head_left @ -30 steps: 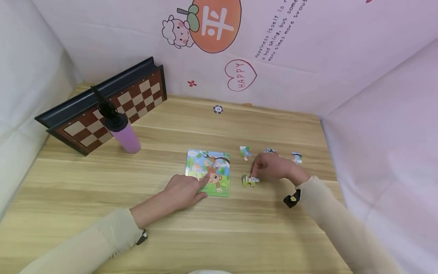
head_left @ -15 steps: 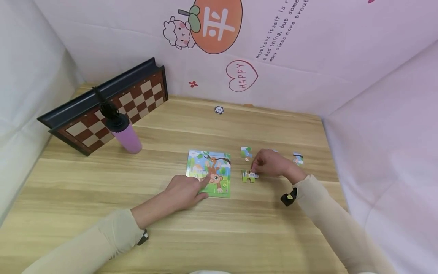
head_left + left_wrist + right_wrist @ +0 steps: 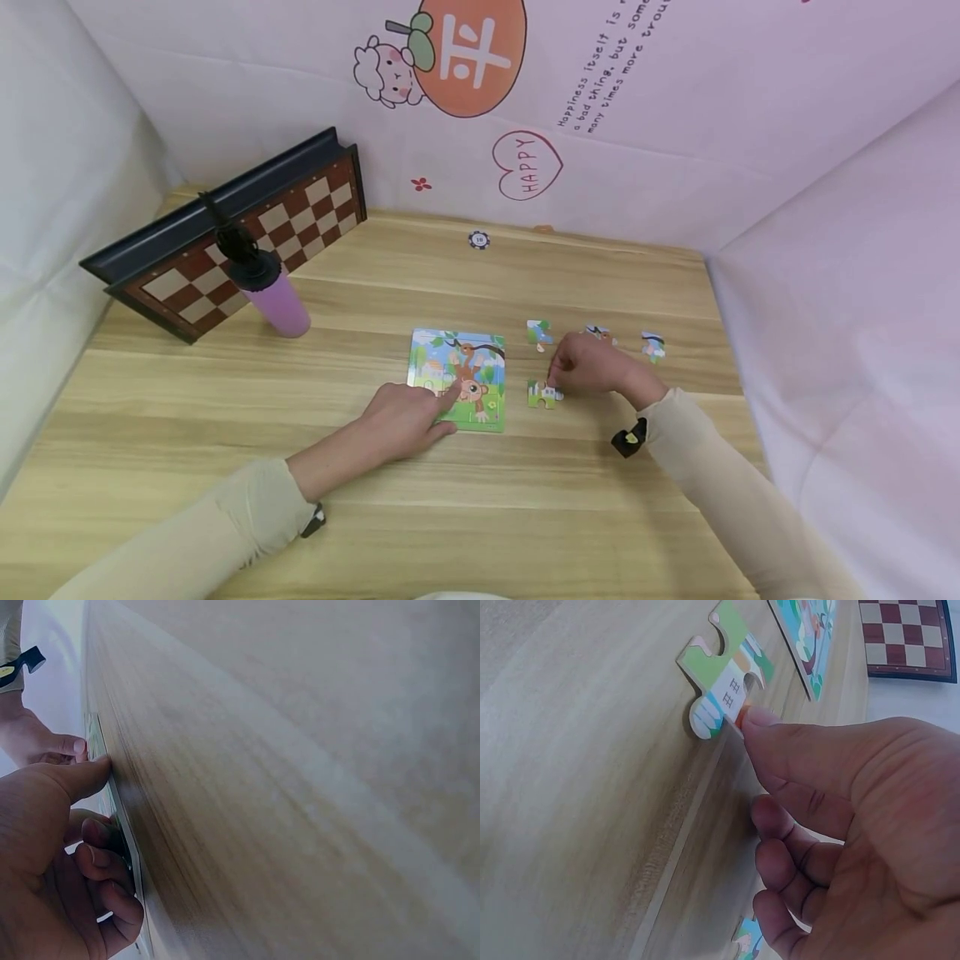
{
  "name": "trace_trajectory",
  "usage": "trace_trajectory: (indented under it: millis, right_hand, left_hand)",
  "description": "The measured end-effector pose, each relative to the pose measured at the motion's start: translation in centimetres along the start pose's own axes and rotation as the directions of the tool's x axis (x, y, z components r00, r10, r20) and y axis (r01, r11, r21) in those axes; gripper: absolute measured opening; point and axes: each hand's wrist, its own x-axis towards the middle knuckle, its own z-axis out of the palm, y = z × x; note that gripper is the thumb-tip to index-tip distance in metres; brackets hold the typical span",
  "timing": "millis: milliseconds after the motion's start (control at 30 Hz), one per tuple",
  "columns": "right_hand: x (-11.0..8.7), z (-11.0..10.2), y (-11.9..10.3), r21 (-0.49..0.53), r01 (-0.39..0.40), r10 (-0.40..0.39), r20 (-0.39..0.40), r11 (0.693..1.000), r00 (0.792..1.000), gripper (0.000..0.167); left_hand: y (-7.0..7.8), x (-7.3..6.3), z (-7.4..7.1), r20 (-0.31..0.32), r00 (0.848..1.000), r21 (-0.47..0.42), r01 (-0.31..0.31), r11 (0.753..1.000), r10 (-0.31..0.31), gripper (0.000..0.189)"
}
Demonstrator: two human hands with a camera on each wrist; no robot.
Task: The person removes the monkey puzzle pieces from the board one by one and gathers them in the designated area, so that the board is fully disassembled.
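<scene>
My left hand point(image 3: 400, 419) rests at the square monkey puzzle point(image 3: 450, 346), its index finger extended onto the picture. The other fingers of that hand are loosely curled near the puzzle's edge, and the thumb lies along the near side in the left wrist view. To the right of the puzzle, my right hand point(image 3: 588, 363) pinches a green and white puzzle piece point(image 3: 731, 688) by one edge between thumb and index finger. The piece shows part of a house and is tilted in the right wrist view. Its remaining fingers curl beneath, holding nothing.
Loose puzzle pieces lie behind my right hand: one at left point(image 3: 538, 332), one partly hidden piece point(image 3: 597, 332), and one at right point(image 3: 652, 344). A poker chip point(image 3: 478, 240) lies farther back. A folded chessboard point(image 3: 300, 221) and purple pump bottle point(image 3: 279, 304) stand at left.
The held puzzle piece first went slightly away from me, then came back toward me and a little left with my right hand. My left hand stays on the puzzle.
</scene>
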Motion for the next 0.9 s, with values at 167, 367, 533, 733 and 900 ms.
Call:
trace_trajectory:
  millis: [167,367,533,733,900]
  right_hand:
    - [-0.1,-0.1,0.0,-0.001,0.002,-0.002,0.012,1.0,1.0,0.014]
    - [-0.1,-0.5,-0.2,-0.003,0.02,-0.02,0.011,1.0,1.0,0.013]
    - [0.4,-0.7,-0.9,0.011,0.063,-0.062,-0.027,0.998,0.998,0.019]
    - [1.6,-0.8,-3.0,0.006,0.071,-0.071,-0.078,0.997,0.994,0.011]
    - [2.9,-0.4,-5.1,-0.034,0.109,-0.112,-0.089,0.993,0.99,0.015]
  left_hand:
    - [0.0,-0.1,-0.1,0.008,1.0,-0.005,0.004,1.0,-0.004,0.06]
    - [0.0,-0.1,-0.1,-0.005,1.0,-0.009,-0.002,1.0,0.002,0.059]
    - [0.0,0.0,-0.3,-0.025,1.0,-0.014,-0.007,1.0,0.007,0.059]
    - [0.3,0.8,-0.8,-0.03,0.999,0.011,-0.042,0.999,0.043,0.056]
    - [1.4,1.9,-0.7,-0.004,0.999,0.025,-0.046,0.999,0.046,0.061]
